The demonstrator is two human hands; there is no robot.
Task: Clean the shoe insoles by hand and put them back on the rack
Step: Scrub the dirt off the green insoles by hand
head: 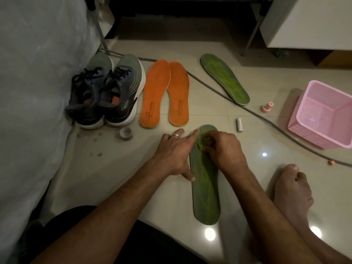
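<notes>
Nearest the camera, a dark-clothed knee and a bare foot rest on the tiled floor, the foot at the right. Between them a green insole lies flat on the floor, its length running away from the person. The left hand lies at the insole's left edge with fingers straight and spread, index tip and thumb tip touching the insole, a ring on one finger. The right hand is over the insole's far end, its fingers curled and pinching a small yellow-green lump against the insole; what the lump is cannot be told. Just beyond, a small roll of tape stands to the left and a battery lies to the right. Farther out, two orange insoles lie side by side, touching, beside a pair of sneakers at the left against a pale plastic sheet. A second green insole lies apart at the far right, next to a grey cable crossing the floor. A small pink spool stands near a pink basket, which lies tipped at the right edge.
</notes>
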